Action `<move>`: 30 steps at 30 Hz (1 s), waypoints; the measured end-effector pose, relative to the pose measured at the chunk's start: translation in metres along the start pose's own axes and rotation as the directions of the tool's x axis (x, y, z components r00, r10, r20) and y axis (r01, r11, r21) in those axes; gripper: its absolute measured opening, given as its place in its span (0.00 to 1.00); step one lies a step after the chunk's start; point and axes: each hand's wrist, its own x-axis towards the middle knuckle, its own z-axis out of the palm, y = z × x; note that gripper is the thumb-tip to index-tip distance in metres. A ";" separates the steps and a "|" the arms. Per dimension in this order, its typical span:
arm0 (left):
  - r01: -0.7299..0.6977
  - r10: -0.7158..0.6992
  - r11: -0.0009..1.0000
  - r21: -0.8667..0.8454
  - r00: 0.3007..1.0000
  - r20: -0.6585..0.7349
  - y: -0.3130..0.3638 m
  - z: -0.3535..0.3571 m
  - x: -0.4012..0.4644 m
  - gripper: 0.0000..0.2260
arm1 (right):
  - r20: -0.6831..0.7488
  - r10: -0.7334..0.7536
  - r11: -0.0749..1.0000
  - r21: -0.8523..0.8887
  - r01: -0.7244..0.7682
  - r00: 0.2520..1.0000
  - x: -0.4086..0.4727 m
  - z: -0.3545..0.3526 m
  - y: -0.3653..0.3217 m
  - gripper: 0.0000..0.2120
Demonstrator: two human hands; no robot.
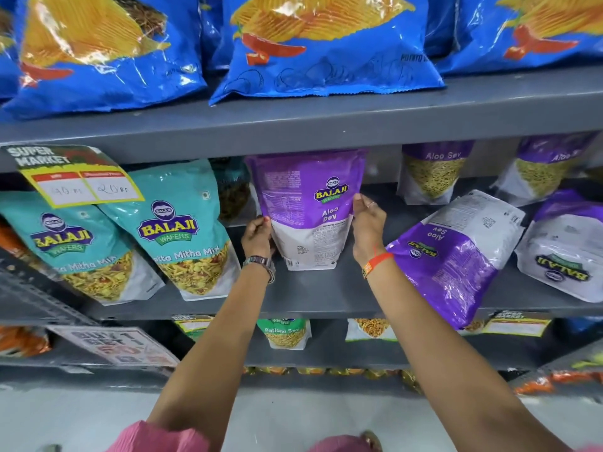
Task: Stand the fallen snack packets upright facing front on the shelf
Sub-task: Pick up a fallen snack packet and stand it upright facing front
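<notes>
A purple and white Aloo Sev packet point(310, 210) stands upright on the grey middle shelf point(326, 295), its printed back panel facing me. My left hand point(257, 236) grips its left edge and my right hand point(367, 226) grips its right edge. To the right, a second Aloo Sev packet point(456, 252) lies flat and upside down, overhanging the shelf's front edge. A third one point(564, 256) lies flat at the far right. Two more Aloo Sev packets point(434, 171) point(548, 168) stand upright at the back.
Two teal Khatta Mitha Mix packets point(182, 230) point(81, 252) lean at the left. Large blue chip bags point(326, 44) fill the shelf above. A yellow price tag point(78, 177) hangs from the upper shelf edge. Lower shelves hold a Ratlami Sev packet point(284, 332) and other snacks.
</notes>
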 end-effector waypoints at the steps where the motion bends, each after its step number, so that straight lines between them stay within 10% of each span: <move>1: -0.012 0.012 1.000 0.008 1.000 -0.011 0.000 -0.001 0.000 0.10 | 0.023 0.001 1.000 -0.005 -0.001 1.000 -0.001 -0.001 0.000 0.11; 8: -0.413 0.428 0.902 0.122 0.892 -0.143 0.006 0.007 -0.028 0.16 | 0.150 0.054 0.995 -0.095 -0.040 0.987 -0.001 -0.022 -0.007 0.11; 14: -0.648 0.570 0.734 0.205 0.751 0.334 -0.010 0.010 -0.067 0.10 | 0.226 0.005 0.982 -0.183 0.037 0.974 -0.010 -0.033 0.011 0.11; 18: -0.728 0.627 0.666 0.162 0.664 0.408 -0.019 0.014 -0.083 0.19 | 0.255 0.010 0.974 -0.223 0.048 0.967 -0.031 -0.034 0.027 0.14; 24: -0.617 0.575 0.773 0.148 0.780 0.248 -0.015 0.004 -0.082 0.18 | 0.409 0.079 0.933 -0.351 0.076 0.909 -0.052 -0.019 0.033 0.11; 30: -0.575 0.595 0.795 0.192 0.801 -0.068 -0.005 -0.015 -0.059 0.14 | 0.247 0.013 0.987 -0.160 0.028 0.969 -0.022 -0.006 0.008 0.06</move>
